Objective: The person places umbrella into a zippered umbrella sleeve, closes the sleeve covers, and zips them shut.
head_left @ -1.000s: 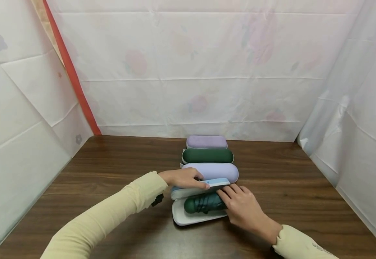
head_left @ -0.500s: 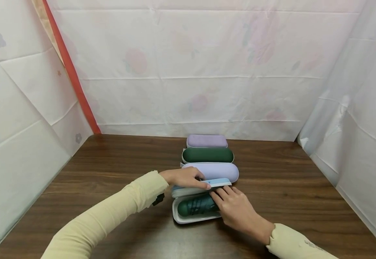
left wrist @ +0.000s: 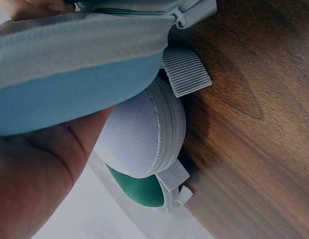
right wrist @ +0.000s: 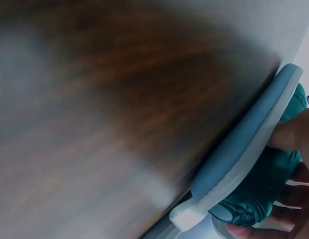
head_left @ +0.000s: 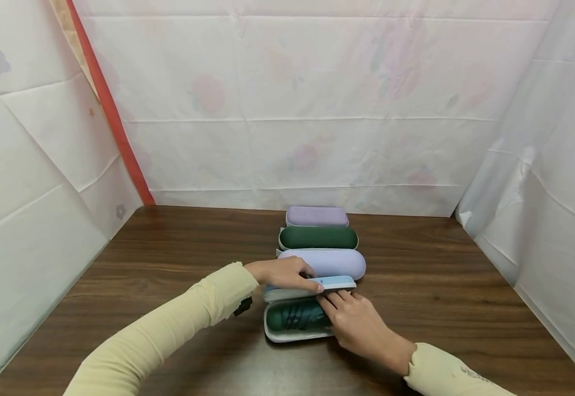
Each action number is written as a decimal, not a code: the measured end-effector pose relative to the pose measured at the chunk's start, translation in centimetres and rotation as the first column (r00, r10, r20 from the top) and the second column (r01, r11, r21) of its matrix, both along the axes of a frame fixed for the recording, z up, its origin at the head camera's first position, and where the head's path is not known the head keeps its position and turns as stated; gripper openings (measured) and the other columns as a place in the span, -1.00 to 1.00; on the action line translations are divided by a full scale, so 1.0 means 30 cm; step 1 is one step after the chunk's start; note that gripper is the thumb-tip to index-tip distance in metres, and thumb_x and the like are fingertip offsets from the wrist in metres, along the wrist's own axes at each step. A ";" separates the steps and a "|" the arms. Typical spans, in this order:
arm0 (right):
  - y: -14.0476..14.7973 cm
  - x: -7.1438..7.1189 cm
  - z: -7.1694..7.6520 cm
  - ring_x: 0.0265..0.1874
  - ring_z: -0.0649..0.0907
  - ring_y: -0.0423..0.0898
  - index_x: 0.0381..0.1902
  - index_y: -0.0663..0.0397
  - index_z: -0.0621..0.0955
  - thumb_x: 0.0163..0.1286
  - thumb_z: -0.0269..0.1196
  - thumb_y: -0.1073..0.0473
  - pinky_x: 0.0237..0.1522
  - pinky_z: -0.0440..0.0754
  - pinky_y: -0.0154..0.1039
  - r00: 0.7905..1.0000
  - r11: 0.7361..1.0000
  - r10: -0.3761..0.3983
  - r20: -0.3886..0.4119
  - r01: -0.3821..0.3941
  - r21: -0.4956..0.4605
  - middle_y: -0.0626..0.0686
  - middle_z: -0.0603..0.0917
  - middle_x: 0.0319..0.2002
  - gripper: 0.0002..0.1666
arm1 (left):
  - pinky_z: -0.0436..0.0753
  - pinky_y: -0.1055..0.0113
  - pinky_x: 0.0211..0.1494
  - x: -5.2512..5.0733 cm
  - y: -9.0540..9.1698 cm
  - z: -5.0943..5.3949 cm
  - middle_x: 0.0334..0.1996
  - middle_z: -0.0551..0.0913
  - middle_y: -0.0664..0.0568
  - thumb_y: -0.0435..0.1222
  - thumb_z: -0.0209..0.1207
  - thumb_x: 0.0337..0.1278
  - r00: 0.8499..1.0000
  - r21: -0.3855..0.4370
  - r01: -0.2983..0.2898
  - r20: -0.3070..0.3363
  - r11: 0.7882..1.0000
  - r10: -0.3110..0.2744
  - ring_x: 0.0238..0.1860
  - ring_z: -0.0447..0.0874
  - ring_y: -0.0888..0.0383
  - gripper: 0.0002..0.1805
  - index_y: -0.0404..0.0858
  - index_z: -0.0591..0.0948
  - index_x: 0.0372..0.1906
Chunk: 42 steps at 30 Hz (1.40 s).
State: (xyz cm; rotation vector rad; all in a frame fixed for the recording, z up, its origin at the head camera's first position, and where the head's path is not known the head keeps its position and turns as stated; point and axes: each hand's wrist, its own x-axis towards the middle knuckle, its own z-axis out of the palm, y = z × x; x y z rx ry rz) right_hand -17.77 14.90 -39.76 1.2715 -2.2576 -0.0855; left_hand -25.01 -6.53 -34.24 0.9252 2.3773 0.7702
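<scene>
A light blue zip case (head_left: 339, 281) lies unzipped near the middle of the table, its lid raised at the back. My left hand (head_left: 284, 273) holds that lid, thumb on the front edge and the other fingers behind it. Inside the lower half lies a dark green folded umbrella (head_left: 292, 319) with dark cord-like lines round it. At its right end my right hand (head_left: 359, 324) grips the umbrella; in the right wrist view the thumb and fingers (right wrist: 288, 134) lie on either side of the green fabric (right wrist: 268, 174). The umbrella's right part is hidden under that hand.
Behind the blue case, in a row, lie a lavender case (head_left: 332, 263), a dark green case (head_left: 318, 237) and a purple case (head_left: 317, 216), all closed. The brown wooden table (head_left: 193, 236) is bounded by white cloth walls (head_left: 277, 154).
My right hand has moved left and pushed the umbrella further down into the case's lower half. The lid has tipped slightly toward the front; my left hand stays on it.
</scene>
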 end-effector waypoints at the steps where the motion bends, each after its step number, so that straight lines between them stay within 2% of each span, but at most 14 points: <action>1: 0.002 -0.001 0.002 -0.18 0.61 0.00 0.04 0.20 0.60 -0.08 0.49 0.02 -0.31 0.61 -0.13 1.000 1.000 -0.002 0.006 0.002 0.013 0.08 0.63 -0.12 -0.30 | 0.51 0.40 -0.12 0.001 0.000 0.001 -0.22 0.65 0.24 0.06 0.14 0.20 1.000 0.000 0.000 0.001 1.000 0.000 -0.24 0.55 0.36 -0.60 -0.15 0.69 -0.10; 5: 0.014 -0.009 0.023 -0.06 0.60 -0.02 0.16 0.20 0.54 0.10 0.42 -0.13 -0.22 0.61 -0.14 0.998 0.995 0.000 0.055 -0.005 0.095 0.08 0.60 0.00 -0.24 | 0.51 0.40 -0.09 0.001 -0.002 0.002 -0.17 0.65 0.20 0.06 0.14 0.19 1.000 -0.010 0.005 -0.010 1.000 -0.005 -0.21 0.56 0.35 -0.57 -0.17 0.68 -0.05; 9: 0.054 -0.021 0.066 0.03 0.57 -0.08 0.20 0.20 0.51 0.24 0.34 -0.05 -0.15 0.60 -0.19 0.983 0.988 0.064 0.172 -0.086 0.128 0.06 0.56 0.08 -0.34 | 0.50 0.40 -0.05 0.002 -0.004 -0.001 -0.11 0.64 0.18 0.06 0.14 0.20 1.000 -0.030 0.005 -0.023 1.000 -0.006 -0.16 0.55 0.36 -0.52 -0.20 0.65 0.01; 12: 0.096 -0.034 0.098 -0.12 0.61 -0.18 0.05 0.17 0.60 0.31 0.27 0.13 -0.25 0.60 -0.29 0.959 0.982 0.184 0.215 -0.188 -0.002 -0.01 0.61 -0.06 -0.61 | 0.51 0.40 -0.07 0.006 -0.005 -0.007 -0.13 0.64 0.19 0.06 0.14 0.20 1.000 -0.023 0.003 -0.016 1.000 -0.003 -0.18 0.55 0.36 -0.52 -0.20 0.65 0.01; 15: 0.131 -0.058 0.127 -0.38 0.57 -0.28 -0.17 0.10 0.66 0.41 0.12 0.19 -0.43 0.54 -0.40 0.944 0.950 0.279 0.178 -0.244 -0.197 -0.09 0.61 -0.27 -0.80 | 0.51 0.39 -0.09 0.010 -0.009 -0.011 -0.16 0.64 0.21 0.06 0.16 0.18 1.000 -0.009 0.002 -0.007 1.000 -0.002 -0.20 0.55 0.35 -0.52 -0.21 0.65 0.01; 19: 0.155 -0.101 0.159 -0.39 0.55 -0.29 -0.20 0.09 0.65 0.43 0.14 0.18 -0.40 0.53 -0.42 0.931 0.922 0.276 0.240 -0.186 -0.339 -0.10 0.59 -0.28 -0.84 | 0.52 0.40 -0.07 0.025 -0.017 -0.009 -0.13 0.64 0.20 0.08 0.20 0.14 0.999 -0.004 0.002 -0.044 1.000 -0.002 -0.18 0.55 0.37 -0.48 -0.22 0.63 0.04; 21: 0.161 -0.124 0.167 -0.25 0.59 -0.22 -0.11 0.11 0.63 0.36 0.24 0.21 -0.27 0.57 -0.33 0.893 0.929 0.269 0.361 -0.142 -0.340 -0.08 0.59 -0.17 -0.83 | 0.52 0.41 -0.10 0.037 -0.017 -0.008 -0.16 0.66 0.18 0.07 0.23 0.11 0.997 0.004 0.006 -0.076 1.000 -0.006 -0.21 0.56 0.38 -0.47 -0.24 0.64 0.02; 22: 0.161 -0.132 0.169 -0.17 0.60 -0.20 -0.06 0.11 0.62 0.35 0.25 0.20 -0.19 0.58 -0.28 0.861 0.936 0.262 0.437 -0.117 -0.331 -0.07 0.59 -0.11 -0.77 | 0.53 0.42 -0.13 0.043 -0.016 -0.009 -0.20 0.67 0.19 0.07 0.25 0.09 0.995 0.008 0.005 -0.096 1.000 -0.004 -0.24 0.57 0.38 -0.47 -0.24 0.65 0.00; 25: 0.162 -0.152 0.164 0.04 0.54 -0.13 0.09 0.11 0.57 0.38 0.21 0.08 -0.01 0.53 -0.13 0.735 0.960 0.233 0.637 -0.070 -0.270 -0.07 0.55 0.05 -0.62 | 0.53 0.45 -0.21 0.063 -0.006 -0.018 -0.27 0.68 0.21 0.10 0.31 -0.01 0.988 0.009 -0.007 -0.156 1.000 0.008 -0.32 0.57 0.40 -0.44 -0.25 0.66 -0.04; 28: 0.159 -0.163 0.152 0.14 0.49 -0.12 0.17 0.09 0.53 0.40 0.16 -0.04 0.08 0.47 -0.08 0.628 0.973 0.211 0.749 -0.064 -0.220 -0.04 0.52 0.14 -0.51 | 0.52 0.46 -0.24 0.084 0.005 -0.029 -0.28 0.67 0.22 0.17 0.34 -0.12 0.973 -0.011 -0.037 -0.228 0.999 0.034 -0.35 0.55 0.41 -0.38 -0.21 0.67 -0.06; 32: 0.153 -0.167 0.136 0.16 0.47 -0.11 0.21 0.06 0.50 0.38 0.20 -0.04 0.12 0.45 -0.07 0.558 0.970 0.237 0.795 -0.098 -0.221 -0.03 0.51 0.17 -0.48 | 0.50 0.47 -0.30 0.113 0.017 -0.043 -0.29 0.65 0.24 0.24 0.36 -0.26 0.940 -0.039 -0.072 -0.337 0.997 0.055 -0.36 0.52 0.42 -0.37 -0.12 0.66 -0.12; 36: 0.146 -0.160 0.131 0.17 0.46 -0.13 0.21 0.04 0.49 0.33 0.27 0.00 0.14 0.43 -0.14 0.554 0.965 0.262 0.790 -0.135 -0.225 -0.06 0.50 0.18 -0.46 | 0.45 0.43 -0.41 0.140 0.026 -0.055 -0.36 0.57 0.29 0.27 0.38 -0.36 0.901 -0.055 -0.098 -0.430 0.994 0.064 -0.42 0.47 0.41 -0.37 -0.07 0.59 -0.21; 38: 0.141 -0.154 0.130 0.18 0.45 -0.13 0.21 0.02 0.50 0.31 0.29 0.00 0.15 0.42 -0.14 0.570 0.967 0.253 0.781 -0.148 -0.205 -0.08 0.49 0.18 -0.46 | 0.41 0.41 -0.45 0.152 0.030 -0.061 -0.40 0.51 0.31 0.29 0.38 -0.40 0.885 -0.066 -0.111 -0.461 0.992 0.068 -0.45 0.43 0.41 -0.35 -0.05 0.54 -0.23; 42: 0.133 -0.142 0.124 0.14 0.48 -0.12 0.19 -0.03 0.53 0.29 0.30 -0.02 0.10 0.46 -0.13 0.637 0.970 0.241 0.733 -0.178 -0.165 -0.08 0.50 0.15 -0.48 | 0.36 0.37 -0.52 0.177 0.037 -0.071 -0.45 0.41 0.31 0.33 0.39 -0.48 0.859 -0.074 -0.142 -0.505 0.987 0.086 -0.46 0.38 0.37 -0.30 -0.03 0.46 -0.25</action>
